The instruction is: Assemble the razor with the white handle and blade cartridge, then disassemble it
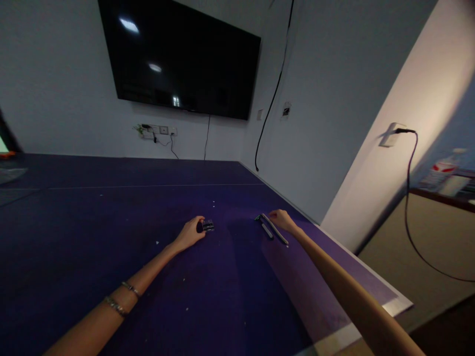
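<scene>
My left hand (190,234) is closed around the near end of a small dark, partly shiny block (208,226), which sticks out past the fingertips to the right. A rounded black part shows by the thumb. On the right, a long slim grey-and-black strip (275,229) lies slanted on the table. Beside it is a shorter dark strip (267,231), and a small green piece (258,217) shows at their far end. My right hand (282,220) is just right of the long strip's far end, fingers bent together. Whether anything is between them is too small to tell.
The dark purple table (208,287) carries tiny white scraps (157,243). Its right edge has a pale border (399,304). A black cable (276,91) hangs at the wall; a television (185,59) is mounted behind. At right, another cord (408,198) droops near a bottle (443,168).
</scene>
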Tool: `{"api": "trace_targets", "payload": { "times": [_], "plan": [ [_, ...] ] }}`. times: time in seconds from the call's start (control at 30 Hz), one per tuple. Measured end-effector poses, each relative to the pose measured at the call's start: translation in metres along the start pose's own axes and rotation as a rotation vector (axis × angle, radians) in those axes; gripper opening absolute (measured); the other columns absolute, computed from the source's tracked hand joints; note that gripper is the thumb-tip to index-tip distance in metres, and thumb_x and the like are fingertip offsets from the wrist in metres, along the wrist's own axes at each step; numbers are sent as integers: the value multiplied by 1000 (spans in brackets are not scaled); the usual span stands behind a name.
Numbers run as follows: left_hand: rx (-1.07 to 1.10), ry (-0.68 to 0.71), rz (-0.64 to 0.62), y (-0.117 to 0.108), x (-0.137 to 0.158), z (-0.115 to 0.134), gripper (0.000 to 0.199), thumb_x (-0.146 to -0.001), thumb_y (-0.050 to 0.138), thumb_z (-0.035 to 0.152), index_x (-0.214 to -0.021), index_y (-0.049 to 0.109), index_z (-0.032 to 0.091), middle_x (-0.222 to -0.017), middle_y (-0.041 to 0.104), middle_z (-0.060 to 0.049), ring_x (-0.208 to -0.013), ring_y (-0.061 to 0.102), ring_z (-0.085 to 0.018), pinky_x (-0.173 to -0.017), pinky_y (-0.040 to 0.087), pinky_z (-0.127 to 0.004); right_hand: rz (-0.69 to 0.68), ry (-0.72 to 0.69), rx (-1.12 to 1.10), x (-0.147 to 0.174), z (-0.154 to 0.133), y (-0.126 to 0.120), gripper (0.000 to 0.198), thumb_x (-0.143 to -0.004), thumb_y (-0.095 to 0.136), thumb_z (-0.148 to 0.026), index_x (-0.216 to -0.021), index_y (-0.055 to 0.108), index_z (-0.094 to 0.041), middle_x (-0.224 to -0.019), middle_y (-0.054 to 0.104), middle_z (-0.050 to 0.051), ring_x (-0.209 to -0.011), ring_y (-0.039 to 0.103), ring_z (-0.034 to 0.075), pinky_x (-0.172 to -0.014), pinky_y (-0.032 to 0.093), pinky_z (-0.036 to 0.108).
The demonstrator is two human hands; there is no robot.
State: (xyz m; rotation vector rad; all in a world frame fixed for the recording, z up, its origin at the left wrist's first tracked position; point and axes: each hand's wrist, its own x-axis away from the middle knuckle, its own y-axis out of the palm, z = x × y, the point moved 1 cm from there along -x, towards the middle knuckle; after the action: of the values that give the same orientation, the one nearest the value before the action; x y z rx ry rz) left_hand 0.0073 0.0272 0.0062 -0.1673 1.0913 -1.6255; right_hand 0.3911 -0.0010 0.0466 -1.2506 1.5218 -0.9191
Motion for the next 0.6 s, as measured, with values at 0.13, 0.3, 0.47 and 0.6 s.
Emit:
{"api": "trace_targets", "payload": {
  "times": [0.13, 0.3, 0.47, 0.6],
  "plan": [
    [27, 86, -7, 6, 1, 35, 45, -65, 58, 20, -109, 49, 18, -102, 61, -7, -94, 58, -21, -85, 43, -34, -36, -183, -54, 7, -34, -11, 32, -71, 57, -24, -101, 67, -20, -90, 67, 5, -79, 60, 17, -70, 43, 23],
    [49, 219, -68, 19, 7, 82, 47, -65, 60, 19, -110, 49, 18, -110, 58, -8, -102, 54, -22, -92, 40, -37, -238, -491, -201, 27, -84, -10, 65, -60, 70, -41, -119, 55, -18, -109, 60, 10, -79, 58, 17, -71, 46, 28],
    [76, 233, -105, 28, 12, 102, 49, -66, 62, 23, -113, 48, 19, -111, 57, -8, -105, 52, -24, -92, 39, -38, -316, -578, -197, 40, -106, -8, 71, -56, 73, -45, -120, 53, -22, -108, 60, 7, -83, 57, 19, -72, 44, 29],
    [93, 218, -137, 30, 16, 107, 50, -68, 62, 27, -114, 47, 19, -112, 57, -9, -105, 52, -25, -92, 40, -39, -290, -610, -164, 44, -110, -6, 60, -58, 72, -39, -113, 57, -22, -102, 60, 6, -86, 56, 20, -76, 42, 30]
  ]
}}
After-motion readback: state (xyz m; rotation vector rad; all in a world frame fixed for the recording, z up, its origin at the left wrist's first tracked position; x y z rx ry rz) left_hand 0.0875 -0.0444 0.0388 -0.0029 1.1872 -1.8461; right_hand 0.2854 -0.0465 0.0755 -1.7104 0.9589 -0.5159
